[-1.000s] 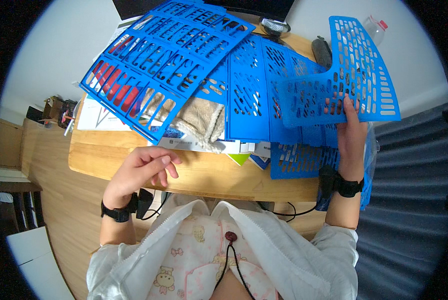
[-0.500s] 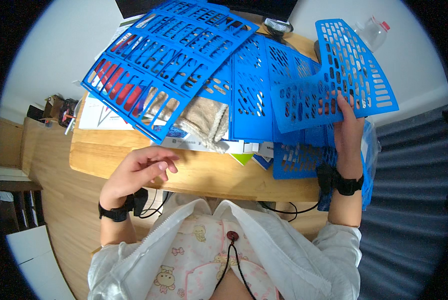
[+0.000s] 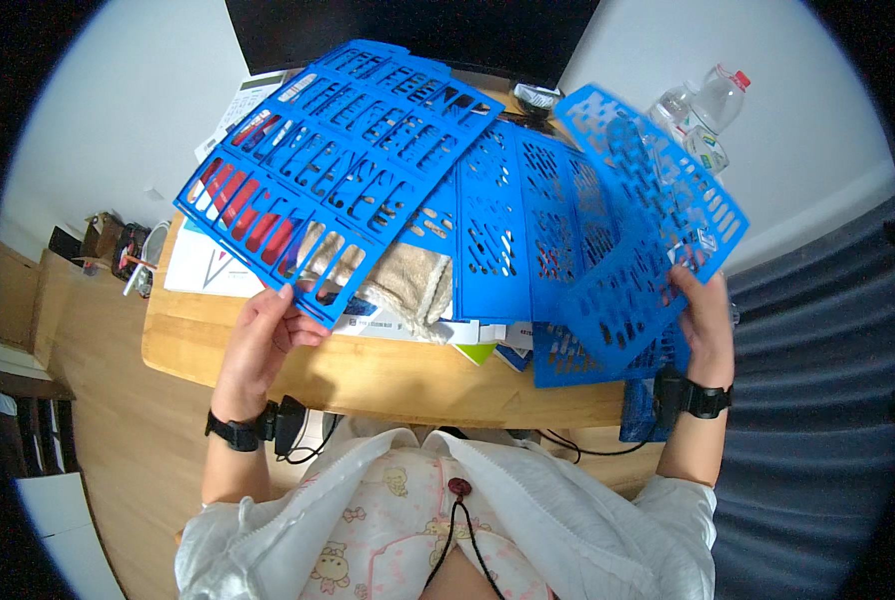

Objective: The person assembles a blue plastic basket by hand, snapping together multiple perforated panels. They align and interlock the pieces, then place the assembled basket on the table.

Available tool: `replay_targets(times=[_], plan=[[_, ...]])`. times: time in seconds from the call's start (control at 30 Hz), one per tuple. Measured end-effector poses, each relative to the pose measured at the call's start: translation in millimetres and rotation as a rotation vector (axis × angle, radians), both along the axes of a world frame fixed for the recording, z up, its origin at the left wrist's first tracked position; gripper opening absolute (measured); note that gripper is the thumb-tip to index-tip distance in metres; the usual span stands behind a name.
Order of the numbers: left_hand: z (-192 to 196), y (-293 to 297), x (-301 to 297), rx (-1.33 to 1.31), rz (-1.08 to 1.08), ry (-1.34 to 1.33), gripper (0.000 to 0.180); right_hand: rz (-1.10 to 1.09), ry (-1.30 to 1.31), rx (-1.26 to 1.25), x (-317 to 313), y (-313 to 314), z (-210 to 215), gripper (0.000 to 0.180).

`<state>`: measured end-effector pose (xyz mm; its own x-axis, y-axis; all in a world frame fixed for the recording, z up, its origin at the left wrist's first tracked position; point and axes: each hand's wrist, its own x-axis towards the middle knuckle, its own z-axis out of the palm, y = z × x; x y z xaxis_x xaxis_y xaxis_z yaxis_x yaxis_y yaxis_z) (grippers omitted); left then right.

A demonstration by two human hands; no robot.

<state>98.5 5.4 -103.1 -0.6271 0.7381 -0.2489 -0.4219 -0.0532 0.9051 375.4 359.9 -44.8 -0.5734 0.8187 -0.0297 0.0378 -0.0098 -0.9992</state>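
while each hand (image 3: 258, 335) grips a blue panel (image 3: 338, 170), bottle (image 3: 703, 110) behind

We see the wooden desk (image 3: 388, 375) almost fully covered: a large blue perforated plastic panel (image 3: 338, 165) spreads from 9 to 12 o'clock, more flat blue slotted panels (image 3: 513, 235) block the middle, and a tilted blue perforated panel (image 3: 648, 210) closes off 2 to 3 o'clock. We find free room only along the bare front strip of desk at 6 o'clock, between our left hand (image 3: 263, 335) and our right hand (image 3: 703, 320). A beige cloth (image 3: 398, 280) and papers (image 3: 208, 270) fill the gap under the big panel. At 1 o'clock clear plastic bottles (image 3: 703, 110) stand in the way; at 12 o'clock a black monitor (image 3: 418, 30) walls off the back.
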Motion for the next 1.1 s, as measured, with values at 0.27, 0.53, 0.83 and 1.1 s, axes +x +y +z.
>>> replay_targets(times=[0.27,0.53,0.83,1.1], plan=[[17.0,-6.8,3.0,-0.01,0.079,0.167,0.023,0.176,-0.072,-0.165,2.1,18.2,-23.9,0.042],[52.3,-46.7,-10.1,-0.031,0.192,0.513,0.024,0.332,-0.054,-0.156,0.2,58.6,-40.2,0.032],[64.7,-48.5,-32.6,0.12,0.366,0.421,0.024,0.44,-0.056,-0.213,-0.3,73.8,-51.2,0.028],[47.3,16.3,-21.4,0.065,0.353,0.244,0.025,0.494,-0.271,-0.121,-15.8,76.6,-43.1,0.038]])
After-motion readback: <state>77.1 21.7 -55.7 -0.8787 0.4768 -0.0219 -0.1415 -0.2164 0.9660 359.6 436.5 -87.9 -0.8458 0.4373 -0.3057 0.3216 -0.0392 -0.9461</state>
